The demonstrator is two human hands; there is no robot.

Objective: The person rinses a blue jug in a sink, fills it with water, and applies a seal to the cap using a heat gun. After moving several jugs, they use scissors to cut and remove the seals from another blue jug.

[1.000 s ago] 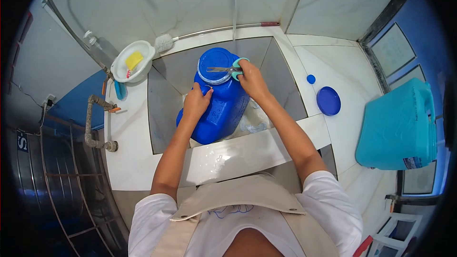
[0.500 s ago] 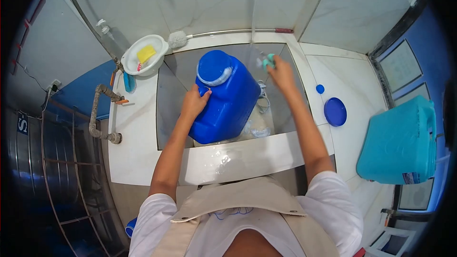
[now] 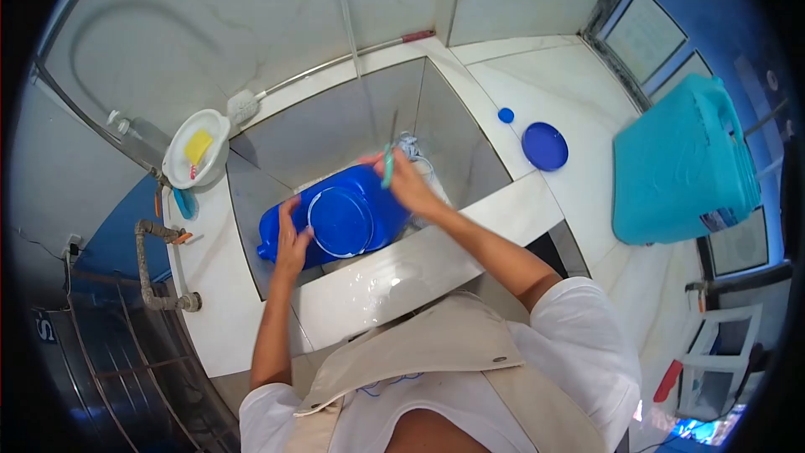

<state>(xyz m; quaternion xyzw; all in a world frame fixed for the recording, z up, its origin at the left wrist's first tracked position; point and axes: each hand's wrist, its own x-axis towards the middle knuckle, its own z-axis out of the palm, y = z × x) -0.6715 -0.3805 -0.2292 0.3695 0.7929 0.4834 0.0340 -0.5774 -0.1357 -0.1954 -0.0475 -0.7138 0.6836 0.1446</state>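
A large blue plastic jug (image 3: 386, 210) is in the sink, its round blue lid (image 3: 341, 222) facing up toward me. A whitish band runs around the lid's edge. My left hand (image 3: 290, 239) grips the jug beside the lid, fingers and thumb against the plastic. In my right hand (image 3: 407, 184) are green-handled scissors (image 3: 388, 166), held over the jug's far right side with the thin blade pointing away from me. Behind the jug, a crumpled pale, wet-looking item (image 3: 409, 147) lies partly hidden on the sink floor.
The grey tiled sink (image 3: 453, 109) has a wet white front ledge (image 3: 394, 281). On the left counter sit a white basin (image 3: 220, 147) with a yellow sponge (image 3: 199, 148) and a brush (image 3: 243, 106). To the right are a blue cap (image 3: 506, 115), a blue lid (image 3: 545, 146) and a turquoise jug (image 3: 671, 168).
The jug has turned and tipped so its lid faces me. My left hand has shifted beside the lid. My right hand has brought the scissors closer to the jug. The view has swung right.
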